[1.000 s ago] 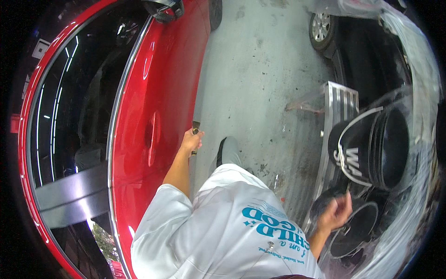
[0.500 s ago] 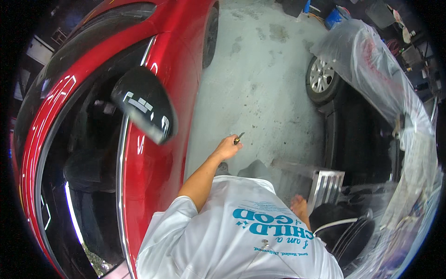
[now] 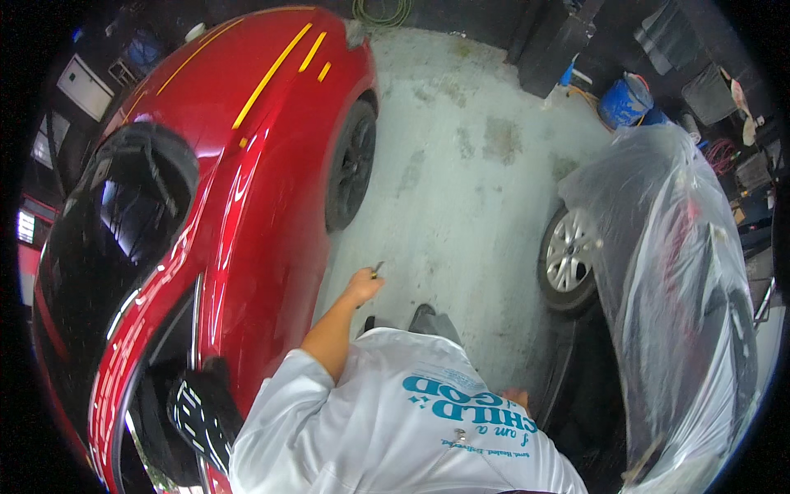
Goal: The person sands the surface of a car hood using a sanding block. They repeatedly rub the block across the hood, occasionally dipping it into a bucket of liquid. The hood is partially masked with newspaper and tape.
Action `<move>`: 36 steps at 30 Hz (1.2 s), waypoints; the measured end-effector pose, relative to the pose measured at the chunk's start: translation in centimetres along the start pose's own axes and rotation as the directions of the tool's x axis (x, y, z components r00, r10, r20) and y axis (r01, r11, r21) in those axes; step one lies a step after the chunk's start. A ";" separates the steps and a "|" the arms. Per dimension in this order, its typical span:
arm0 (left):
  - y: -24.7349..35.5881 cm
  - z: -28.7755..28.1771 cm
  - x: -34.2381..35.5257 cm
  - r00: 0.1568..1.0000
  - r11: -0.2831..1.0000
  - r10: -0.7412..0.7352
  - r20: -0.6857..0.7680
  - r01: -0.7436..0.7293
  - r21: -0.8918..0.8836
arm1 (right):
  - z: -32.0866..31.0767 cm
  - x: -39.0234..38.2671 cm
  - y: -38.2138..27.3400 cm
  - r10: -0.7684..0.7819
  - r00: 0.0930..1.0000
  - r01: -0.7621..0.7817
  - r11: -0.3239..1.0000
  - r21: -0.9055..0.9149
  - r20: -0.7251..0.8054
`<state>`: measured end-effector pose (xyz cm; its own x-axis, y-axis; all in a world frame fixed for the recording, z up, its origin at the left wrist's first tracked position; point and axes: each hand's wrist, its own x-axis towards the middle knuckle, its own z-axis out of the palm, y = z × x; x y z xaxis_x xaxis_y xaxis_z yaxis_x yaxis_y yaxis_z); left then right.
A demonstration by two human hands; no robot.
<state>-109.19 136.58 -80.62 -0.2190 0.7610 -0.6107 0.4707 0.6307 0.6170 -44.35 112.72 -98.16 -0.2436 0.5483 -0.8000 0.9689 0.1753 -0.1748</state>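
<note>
My left hand [image 3: 362, 288] is closed around a small black-and-yellow utility knife [image 3: 377, 269], its blade pointing up and away from me. It hangs over the floor, just right of the red car [image 3: 276, 239] and touching nothing of it. Low on my other side, my right hand [image 3: 517, 397] shows only in part past my white shirt, near the dark car's side. Its fingers are mostly hidden, so I cannot make out a grip. Yellow tape strips [image 3: 276, 74] run along the red car's hood.
The red car's black side mirror [image 3: 202, 416] juts out at lower left. To my right, a dark car with a silver wheel [image 3: 568, 255] stands under a clear plastic sheet [image 3: 658, 272]. A blue bucket [image 3: 625, 100] and a coiled green hose [image 3: 381, 10] lie farther off.
I have moved forward along the red car; its mirror now lies lower in view, and the front wheel and taped hood have come in. The utility knife stays in my left hand.
</note>
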 end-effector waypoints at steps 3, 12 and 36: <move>7.7 -5.0 3.3 0.997 0.990 -0.035 -0.068 0.025 -0.142 | -18.3 13.7 4.7 0.087 0.924 -0.088 0.996 0.015 -0.371; 16.6 -12.3 25.6 0.937 0.884 -0.252 -0.242 0.122 -0.451 | -73.8 29.1 -13.2 0.080 0.673 0.500 0.683 0.532 -0.735; 70.7 -39.6 81.9 0.994 0.692 -0.064 0.091 0.110 -0.714 | -142.3 74.2 -18.8 -0.039 0.574 0.540 0.769 0.342 -0.818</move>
<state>-127.71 249.46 -67.36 -0.1701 0.7019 -0.6916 -0.3083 0.6287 0.7139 -86.94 266.51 -72.54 -0.2144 0.9766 0.0168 0.6287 0.1512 -0.7629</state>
